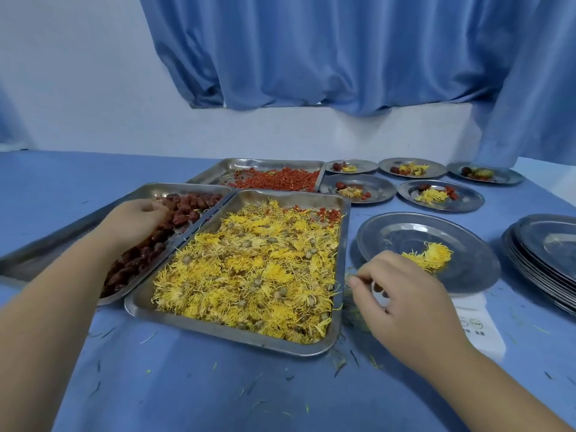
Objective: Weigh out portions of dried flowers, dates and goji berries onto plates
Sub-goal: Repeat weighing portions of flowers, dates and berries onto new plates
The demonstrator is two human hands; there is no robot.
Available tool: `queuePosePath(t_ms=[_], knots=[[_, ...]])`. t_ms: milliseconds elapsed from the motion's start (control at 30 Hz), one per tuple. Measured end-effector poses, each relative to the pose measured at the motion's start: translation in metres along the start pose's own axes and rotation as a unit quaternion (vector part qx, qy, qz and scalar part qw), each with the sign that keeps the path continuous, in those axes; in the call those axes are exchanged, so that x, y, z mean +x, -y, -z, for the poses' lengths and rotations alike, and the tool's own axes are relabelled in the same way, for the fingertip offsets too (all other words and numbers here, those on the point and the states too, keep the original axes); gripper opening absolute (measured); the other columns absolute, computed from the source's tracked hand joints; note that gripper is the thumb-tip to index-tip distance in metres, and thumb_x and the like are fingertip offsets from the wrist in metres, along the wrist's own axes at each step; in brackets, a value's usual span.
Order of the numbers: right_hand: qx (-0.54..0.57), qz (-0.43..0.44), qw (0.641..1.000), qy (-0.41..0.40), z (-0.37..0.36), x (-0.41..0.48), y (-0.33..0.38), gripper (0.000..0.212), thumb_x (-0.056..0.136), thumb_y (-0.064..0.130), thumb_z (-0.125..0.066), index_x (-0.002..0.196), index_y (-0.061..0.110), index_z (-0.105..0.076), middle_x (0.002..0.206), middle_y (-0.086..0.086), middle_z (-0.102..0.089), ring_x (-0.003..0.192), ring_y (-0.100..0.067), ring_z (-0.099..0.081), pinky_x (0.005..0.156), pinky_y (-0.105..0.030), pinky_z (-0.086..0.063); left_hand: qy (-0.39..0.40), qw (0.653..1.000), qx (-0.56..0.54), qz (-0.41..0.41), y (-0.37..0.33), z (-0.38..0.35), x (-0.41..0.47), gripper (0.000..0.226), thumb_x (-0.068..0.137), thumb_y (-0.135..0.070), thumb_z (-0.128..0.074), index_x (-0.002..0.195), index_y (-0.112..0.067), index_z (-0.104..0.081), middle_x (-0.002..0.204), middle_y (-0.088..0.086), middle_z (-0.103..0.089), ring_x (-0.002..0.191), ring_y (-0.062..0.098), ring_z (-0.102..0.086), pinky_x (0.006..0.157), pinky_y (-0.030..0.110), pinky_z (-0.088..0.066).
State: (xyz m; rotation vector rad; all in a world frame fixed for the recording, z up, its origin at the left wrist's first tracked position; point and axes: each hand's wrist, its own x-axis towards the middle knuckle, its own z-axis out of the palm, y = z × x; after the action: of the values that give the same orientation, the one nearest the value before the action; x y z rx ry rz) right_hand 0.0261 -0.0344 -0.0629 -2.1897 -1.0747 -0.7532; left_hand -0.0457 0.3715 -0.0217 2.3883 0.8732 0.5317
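Note:
A steel tray of yellow dried flowers lies in front of me. To its left is a tray of dark red dates, and behind it a tray of goji berries. My left hand reaches into the date tray, its fingers curled down onto a date. A steel plate with one dried flower rests on a white scale. My right hand hovers at the plate's near left edge, thumb and fingers pinching a few loose flower strands.
Several filled plates with flowers, dates and goji sit at the back right. A stack of empty steel plates stands at the right edge. Loose petals litter the blue tablecloth. A white wall and blue curtain close the far side.

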Motion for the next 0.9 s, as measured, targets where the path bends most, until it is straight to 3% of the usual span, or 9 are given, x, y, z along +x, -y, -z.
queuePosePath(t_ms=[100,200,367,567,800,900], knots=[[0.011,0.004,1.000,0.007,0.002,0.001,-0.002,0.026,0.088,0.038,-0.044,0.070,0.023,-0.054,0.068,0.014,-0.047,0.064,-0.008,-0.045,0.052,-0.024,-0.040,0.063,0.989,0.136,0.014,0.018,-0.010,0.007,0.031,0.099,-0.022,-0.047,0.124,-0.015,-0.063,0.140,0.012,-0.053,0.128,0.031,-0.047,0.110,0.041,-0.033],[0.023,0.008,1.000,0.018,0.002,0.001,-0.002,0.029,0.088,0.039,-0.042,0.069,0.021,-0.055,0.068,0.013,-0.048,0.064,-0.009,-0.047,0.054,-0.028,-0.042,0.105,0.972,0.209,0.006,0.021,-0.015,0.007,0.030,0.099,-0.018,-0.046,0.122,-0.023,-0.066,0.139,0.008,-0.055,0.127,0.028,-0.049,0.108,0.037,-0.036],[0.033,0.014,0.999,0.035,0.003,0.000,0.000,0.029,0.088,0.040,-0.041,0.070,0.022,-0.057,0.067,0.013,-0.048,0.064,-0.008,-0.046,0.053,-0.027,-0.042,0.084,0.974,0.209,-0.029,0.008,-0.015,0.007,0.041,0.086,0.003,-0.049,0.108,-0.024,-0.071,0.124,0.004,-0.066,0.106,0.021,-0.059,0.090,0.032,-0.046],[0.050,0.013,0.998,0.037,0.008,-0.001,-0.001,0.031,0.087,0.041,-0.042,0.067,0.022,-0.056,0.066,0.013,-0.047,0.063,-0.008,-0.048,0.052,-0.033,-0.045,0.101,0.977,0.190,0.011,0.000,-0.009,0.008,0.036,0.083,0.004,-0.056,0.104,-0.021,-0.071,0.121,0.007,-0.065,0.109,0.024,-0.057,0.095,0.035,-0.044],[0.056,-0.001,0.998,0.040,0.013,-0.002,-0.003,0.023,0.086,0.034,-0.051,0.066,0.024,-0.055,0.065,0.013,-0.048,0.062,-0.008,-0.050,0.052,-0.034,-0.046,0.184,0.954,0.230,0.046,-0.004,-0.005,0.006,0.049,0.083,0.003,-0.051,0.124,-0.022,-0.063,0.132,0.008,-0.055,0.124,0.027,-0.048,0.109,0.044,-0.032],[0.056,0.000,0.998,0.042,0.013,-0.002,-0.001,0.022,0.086,0.033,-0.053,0.066,0.024,-0.054,0.064,0.012,-0.047,0.060,-0.009,-0.048,0.050,-0.033,-0.045,0.148,0.968,0.201,0.036,-0.001,-0.006,0.005,0.039,0.082,0.001,-0.056,0.112,-0.023,-0.065,0.127,0.008,-0.058,0.113,0.023,-0.051,0.103,0.038,-0.036]])
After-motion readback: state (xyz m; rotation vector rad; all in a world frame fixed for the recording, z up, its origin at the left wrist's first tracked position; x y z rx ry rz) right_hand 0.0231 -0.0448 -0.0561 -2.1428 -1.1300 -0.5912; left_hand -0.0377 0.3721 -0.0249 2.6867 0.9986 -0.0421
